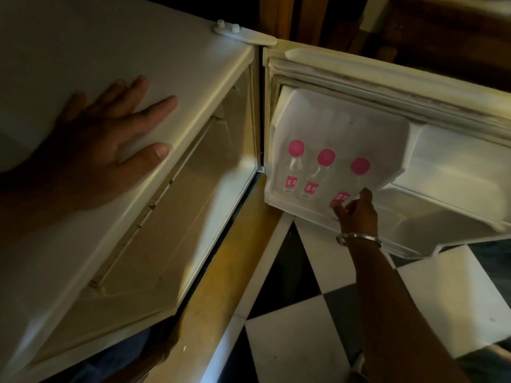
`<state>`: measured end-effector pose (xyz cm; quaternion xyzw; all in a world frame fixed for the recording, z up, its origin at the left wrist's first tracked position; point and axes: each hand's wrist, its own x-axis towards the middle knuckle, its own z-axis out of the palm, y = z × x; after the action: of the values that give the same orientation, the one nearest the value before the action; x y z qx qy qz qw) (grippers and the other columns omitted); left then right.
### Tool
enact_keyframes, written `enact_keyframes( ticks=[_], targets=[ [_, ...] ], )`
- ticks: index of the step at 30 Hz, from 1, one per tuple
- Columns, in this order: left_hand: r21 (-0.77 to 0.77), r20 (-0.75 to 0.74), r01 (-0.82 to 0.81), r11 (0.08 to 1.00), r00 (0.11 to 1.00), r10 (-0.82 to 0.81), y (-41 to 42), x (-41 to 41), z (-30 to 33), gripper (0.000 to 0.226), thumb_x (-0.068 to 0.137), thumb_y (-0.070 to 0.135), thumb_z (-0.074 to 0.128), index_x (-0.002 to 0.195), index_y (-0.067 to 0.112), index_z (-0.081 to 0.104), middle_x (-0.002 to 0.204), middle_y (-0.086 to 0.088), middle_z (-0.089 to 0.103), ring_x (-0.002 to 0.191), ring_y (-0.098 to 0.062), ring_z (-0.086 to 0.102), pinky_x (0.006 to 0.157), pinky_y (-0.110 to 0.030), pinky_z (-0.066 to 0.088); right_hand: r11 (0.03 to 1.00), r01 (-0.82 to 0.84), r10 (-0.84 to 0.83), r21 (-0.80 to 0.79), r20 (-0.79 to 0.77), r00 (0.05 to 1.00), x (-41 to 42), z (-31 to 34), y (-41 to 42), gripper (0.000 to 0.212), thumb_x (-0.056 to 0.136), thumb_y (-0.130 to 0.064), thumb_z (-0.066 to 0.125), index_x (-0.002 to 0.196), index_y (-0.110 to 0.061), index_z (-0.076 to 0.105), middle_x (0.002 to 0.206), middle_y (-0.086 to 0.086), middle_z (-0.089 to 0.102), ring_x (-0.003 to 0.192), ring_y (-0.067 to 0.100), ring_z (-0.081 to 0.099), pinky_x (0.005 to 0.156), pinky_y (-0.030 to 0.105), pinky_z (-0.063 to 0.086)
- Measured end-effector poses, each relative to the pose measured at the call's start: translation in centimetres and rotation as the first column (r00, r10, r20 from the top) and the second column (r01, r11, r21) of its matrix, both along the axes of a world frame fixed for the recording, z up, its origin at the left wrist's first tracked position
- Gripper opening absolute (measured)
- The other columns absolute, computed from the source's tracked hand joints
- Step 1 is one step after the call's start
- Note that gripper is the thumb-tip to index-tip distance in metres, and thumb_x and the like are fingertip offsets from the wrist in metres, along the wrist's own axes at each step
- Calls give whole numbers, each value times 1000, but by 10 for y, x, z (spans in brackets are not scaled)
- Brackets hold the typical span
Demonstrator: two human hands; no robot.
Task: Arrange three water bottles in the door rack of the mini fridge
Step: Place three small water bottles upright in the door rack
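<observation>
- Nearest to me I see the floor [298, 335] with black and white square tiles, at the lower right of the view.
- My right arm goes over these tiles toward the door, and it wears a metal bangle [359, 239] at the wrist.
- My right hand [356, 212] is at the lower edge of the door rack [301, 210]; the fingers are curled around the lower part of the right bottle [352, 183], and the thumb touches its pink label. I cannot tell how firm this grip is.
- My left hand [110, 145] lies flat on the top surface of the mini fridge [91, 51], at the left side, with fingers spread and holding nothing.
- Below this hand the mini fridge is open, and I look down into its pale inside wall.
- The open door [414, 87] stands at the right, joined by a white hinge [243, 33] at the far top corner.
- In the door rack three clear water bottles stand upright in one row, each with a pink cap and a pink label.
- The left bottle [294, 167] is farthest and close to the hinge side, the middle bottle [318, 175] is just beside it, and the right bottle is nearest to my hand.
- Behind the door the room is dark, with brown wood.
</observation>
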<state>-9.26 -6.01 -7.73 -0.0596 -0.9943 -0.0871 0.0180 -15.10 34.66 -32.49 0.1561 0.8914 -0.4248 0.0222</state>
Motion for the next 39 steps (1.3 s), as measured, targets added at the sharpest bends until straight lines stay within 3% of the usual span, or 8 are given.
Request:
enact_keyframes(
  ticks=[7,11,15,19,23,27,35,39],
  targets=[
    [-18,2,4,1000,1000,-4,-4,-2,-2,63,88,75,24,148,62,15,168,9,12,151,-11,8,118,-57,7,998,46,-43,51,-57,997,5,-6,-7,53,78,-42,72,117,-23,41,82,-2,57,76,21,59,69,30,40],
    [-12,34,-8,1000,999,9,0,1,3,63,87,73,26,148,62,14,168,8,10,153,-13,6,119,-56,4,993,84,-71,84,-151,986,27,-1,-20,64,79,-40,71,131,-24,38,124,9,55,117,28,51,97,37,38],
    [-5,78,-25,1000,997,25,8,3,14,67,85,72,27,150,58,18,168,5,9,154,-19,7,120,-56,3,951,17,11,309,-87,996,75,28,-52,96,84,-46,64,151,-12,3,158,19,15,145,35,13,117,51,14],
    [-54,127,-42,998,991,49,18,7,25,73,84,69,24,154,47,21,169,-1,10,154,-25,9,120,-58,4,940,-15,78,342,-172,982,94,73,-71,99,80,-51,62,150,-14,3,158,16,19,144,33,18,114,50,17],
    [-101,126,-52,994,990,65,24,10,31,72,86,62,28,155,43,24,168,-6,13,153,-31,14,119,-60,9,997,-57,60,57,-46,997,73,92,-56,93,78,-34,74,149,-19,15,151,12,35,138,30,35,110,50,34],
    [-79,107,-48,996,993,56,20,10,26,73,84,66,26,154,44,26,168,-5,15,153,-29,15,119,-60,9,969,-245,245,23,-4,969,42,80,-45,78,83,-25,71,147,-15,26,148,13,41,135,29,39,111,49,34],
    [-56,103,-44,997,993,50,18,9,24,74,83,69,23,154,47,23,169,-2,12,154,-25,11,120,-59,7,989,-98,84,-113,-125,989,25,55,-15,72,78,-22,77,138,-14,36,137,16,37,124,28,41,103,47,41],
    [-36,104,-45,998,993,48,21,8,24,74,83,69,24,153,46,23,169,-2,12,154,-25,10,120,-58,6,984,-89,67,-152,-144,987,9,51,-5,77,85,-28,69,148,-18,25,141,18,35,122,21,36,95,38,37]
  ],
)
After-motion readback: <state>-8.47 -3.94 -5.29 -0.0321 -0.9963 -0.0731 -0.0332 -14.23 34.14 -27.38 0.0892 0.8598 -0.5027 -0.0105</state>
